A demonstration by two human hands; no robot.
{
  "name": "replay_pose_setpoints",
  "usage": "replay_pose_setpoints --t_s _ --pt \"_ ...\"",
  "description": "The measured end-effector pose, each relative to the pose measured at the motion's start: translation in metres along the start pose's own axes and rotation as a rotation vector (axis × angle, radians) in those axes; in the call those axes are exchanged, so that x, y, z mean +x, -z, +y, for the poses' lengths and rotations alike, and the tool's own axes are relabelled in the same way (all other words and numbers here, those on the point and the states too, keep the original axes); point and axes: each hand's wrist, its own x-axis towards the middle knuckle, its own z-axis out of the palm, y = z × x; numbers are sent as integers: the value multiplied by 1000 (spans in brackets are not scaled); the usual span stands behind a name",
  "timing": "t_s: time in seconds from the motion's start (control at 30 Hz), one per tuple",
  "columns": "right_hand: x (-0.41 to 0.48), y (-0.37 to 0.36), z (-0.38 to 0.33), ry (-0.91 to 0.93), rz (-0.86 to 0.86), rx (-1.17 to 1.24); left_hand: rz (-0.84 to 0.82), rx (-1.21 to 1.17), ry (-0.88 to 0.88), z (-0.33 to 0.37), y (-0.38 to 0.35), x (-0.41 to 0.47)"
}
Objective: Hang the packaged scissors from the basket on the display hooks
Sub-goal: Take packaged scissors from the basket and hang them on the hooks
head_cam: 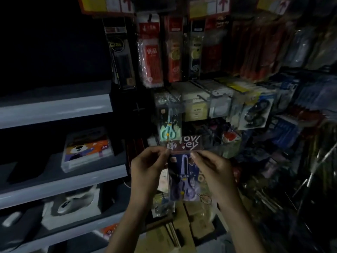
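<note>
Two hands up front: L hand [145, 167] and R hand [213, 168] each pinch top header of purple scissors pack [182, 172], pack upright btwn them. Step, I judge: lining hang-hole up w/ hook. Next needs header raised, hole threaded over hook tip; hook itself too dark to see. Basket not identifiable below. Beyond, green scissors pack [169, 123] already hangs on display, just above.

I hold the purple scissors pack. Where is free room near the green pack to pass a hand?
Free: the dark panel between the green scissors pack and the top grey shelf, under the black pen pack. That shelf looks bare, though dim. Crowded: right of the green pack, hanging packs press close; the purple scissors pack fills the space below.
</note>
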Motion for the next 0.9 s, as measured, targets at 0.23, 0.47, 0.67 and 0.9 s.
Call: replay_pose_setpoints --t_s 0.23,0.47,0.67,0.9 --pt "74 -1 11 -38 -52 35 78 -14 -20 -16 -27 57" --pt "100 3 27 -101 -76 62 117 65 -36 -25 -41 83" --pt "119 11 31 -49 -99 -8 170 96 -62 -13 -48 92" --pt "138 12 35 -5 -112 -63 143 196 -185 9 -61 94"
